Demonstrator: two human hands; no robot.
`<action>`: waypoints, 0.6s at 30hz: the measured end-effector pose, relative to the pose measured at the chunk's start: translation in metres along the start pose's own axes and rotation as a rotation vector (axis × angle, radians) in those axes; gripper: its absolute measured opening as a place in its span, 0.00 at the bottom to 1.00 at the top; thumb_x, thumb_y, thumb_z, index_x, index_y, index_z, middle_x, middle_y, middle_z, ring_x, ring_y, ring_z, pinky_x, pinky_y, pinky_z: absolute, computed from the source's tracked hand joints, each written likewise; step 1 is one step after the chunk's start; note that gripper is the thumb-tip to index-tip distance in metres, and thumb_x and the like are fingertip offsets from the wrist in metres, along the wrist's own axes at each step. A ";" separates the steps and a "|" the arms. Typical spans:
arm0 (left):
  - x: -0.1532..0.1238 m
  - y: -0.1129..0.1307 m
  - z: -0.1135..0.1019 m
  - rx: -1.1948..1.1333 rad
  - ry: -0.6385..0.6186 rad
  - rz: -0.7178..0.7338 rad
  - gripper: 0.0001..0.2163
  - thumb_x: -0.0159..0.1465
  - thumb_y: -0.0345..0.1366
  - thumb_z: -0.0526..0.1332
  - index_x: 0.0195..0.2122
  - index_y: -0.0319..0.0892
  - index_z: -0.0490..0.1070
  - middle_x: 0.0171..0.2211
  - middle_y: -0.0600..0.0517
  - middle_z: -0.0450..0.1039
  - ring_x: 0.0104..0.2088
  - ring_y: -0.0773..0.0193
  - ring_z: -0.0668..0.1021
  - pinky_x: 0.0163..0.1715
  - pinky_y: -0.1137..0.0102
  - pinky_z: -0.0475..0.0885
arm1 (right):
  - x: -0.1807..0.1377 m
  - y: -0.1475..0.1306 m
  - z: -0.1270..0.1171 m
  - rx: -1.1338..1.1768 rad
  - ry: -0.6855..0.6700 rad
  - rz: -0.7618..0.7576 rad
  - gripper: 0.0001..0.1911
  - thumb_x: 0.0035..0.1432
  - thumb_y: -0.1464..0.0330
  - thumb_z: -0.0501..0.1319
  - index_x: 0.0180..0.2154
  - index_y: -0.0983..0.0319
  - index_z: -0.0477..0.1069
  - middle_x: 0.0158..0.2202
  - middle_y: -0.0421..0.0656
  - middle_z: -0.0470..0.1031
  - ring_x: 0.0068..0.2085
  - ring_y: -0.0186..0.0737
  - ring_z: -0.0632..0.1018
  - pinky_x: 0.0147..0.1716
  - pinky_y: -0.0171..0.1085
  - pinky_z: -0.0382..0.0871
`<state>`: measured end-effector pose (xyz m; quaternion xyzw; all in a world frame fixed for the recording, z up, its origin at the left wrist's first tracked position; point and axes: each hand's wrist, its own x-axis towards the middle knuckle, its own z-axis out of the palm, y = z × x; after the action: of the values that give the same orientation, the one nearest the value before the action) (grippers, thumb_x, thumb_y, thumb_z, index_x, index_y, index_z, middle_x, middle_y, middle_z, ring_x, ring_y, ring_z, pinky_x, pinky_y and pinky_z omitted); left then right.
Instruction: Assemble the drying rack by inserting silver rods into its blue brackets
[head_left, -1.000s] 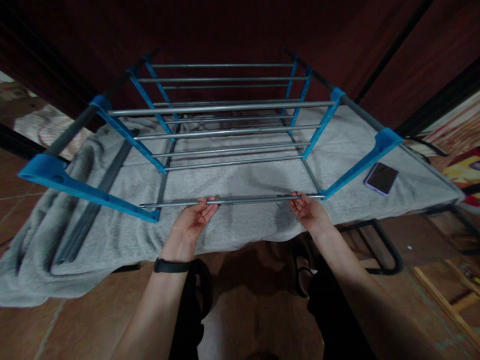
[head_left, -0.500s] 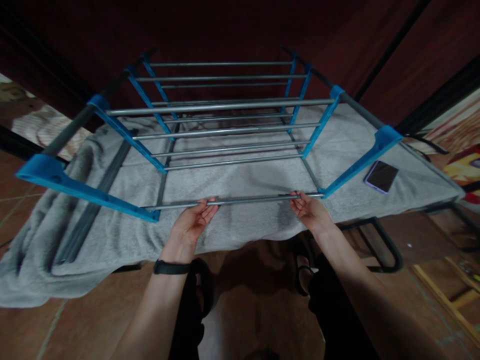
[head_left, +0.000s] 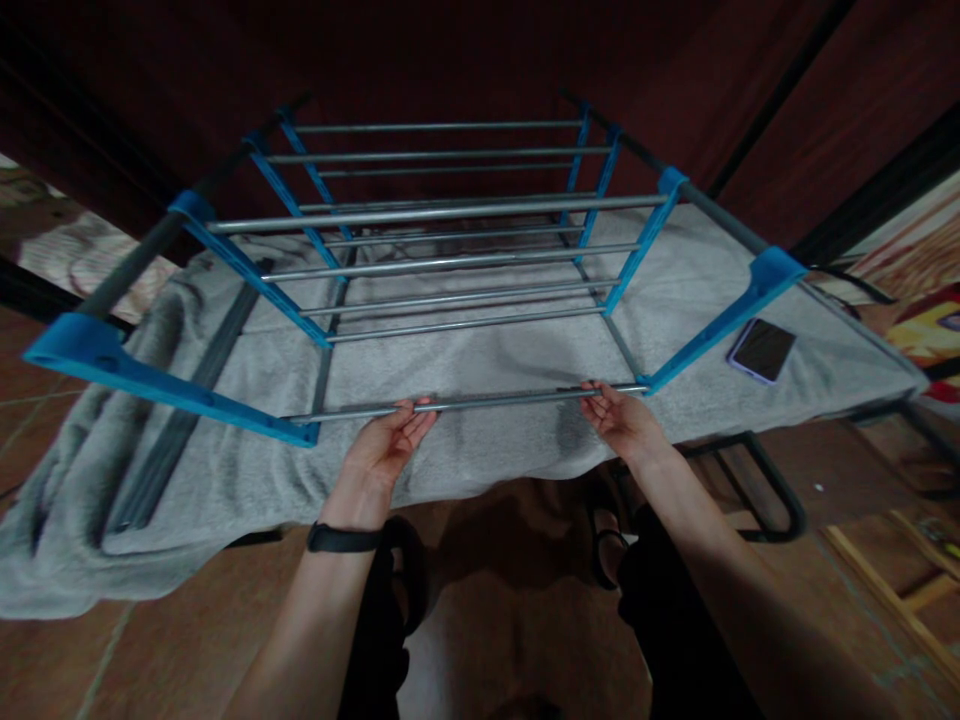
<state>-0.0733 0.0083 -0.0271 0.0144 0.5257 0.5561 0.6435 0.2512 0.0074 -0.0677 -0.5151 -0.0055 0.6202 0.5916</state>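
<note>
A rack of grey metal tubes and blue plastic side brackets lies on its side on a grey blanket. My left hand (head_left: 390, 444) pinches the front metal tube (head_left: 502, 400) left of its middle, thumb on top and fingers beneath. Near the tube's right end, my right hand (head_left: 616, 416) grips it the same way. That tube runs from the left front bracket (head_left: 180, 388) to the right front bracket (head_left: 724, 318); its left end lies against the bracket, and I cannot tell how deep it sits. Several more crossbars (head_left: 450, 263) span the rack behind it.
Loose grey tubes (head_left: 187, 430) lie bundled on the blanket (head_left: 480, 470) at the left. A phone (head_left: 762, 350) in a purple case rests at the right. Dark red panels stand behind the rack. A black metal frame (head_left: 757, 490) juts out below the blanket's right edge.
The rack's left side has shifted very slightly left in view. Both hands keep the same hold on the front tube.
</note>
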 end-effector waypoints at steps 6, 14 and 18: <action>0.000 0.001 0.001 0.033 -0.017 0.030 0.12 0.61 0.16 0.54 0.27 0.36 0.69 0.31 0.44 0.78 0.35 0.61 0.82 0.39 0.67 0.80 | -0.001 -0.002 0.000 -0.006 -0.012 0.007 0.12 0.65 0.77 0.53 0.33 0.63 0.72 0.28 0.42 0.79 0.28 0.33 0.80 0.32 0.32 0.79; -0.001 0.003 0.002 0.007 -0.018 0.024 0.11 0.61 0.16 0.54 0.28 0.35 0.71 0.33 0.43 0.79 0.36 0.59 0.83 0.38 0.66 0.81 | -0.001 -0.005 0.000 -0.023 -0.027 0.011 0.11 0.65 0.76 0.53 0.32 0.62 0.71 0.29 0.42 0.79 0.28 0.32 0.79 0.32 0.32 0.79; -0.002 0.002 0.002 0.005 -0.028 0.028 0.11 0.61 0.16 0.55 0.28 0.35 0.71 0.32 0.43 0.78 0.36 0.60 0.83 0.39 0.65 0.81 | -0.001 -0.004 0.000 -0.030 -0.032 -0.002 0.11 0.64 0.77 0.53 0.32 0.61 0.70 0.28 0.41 0.79 0.28 0.32 0.79 0.33 0.31 0.79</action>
<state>-0.0731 0.0089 -0.0239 0.0312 0.5179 0.5635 0.6428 0.2544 0.0075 -0.0644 -0.5138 -0.0248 0.6277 0.5843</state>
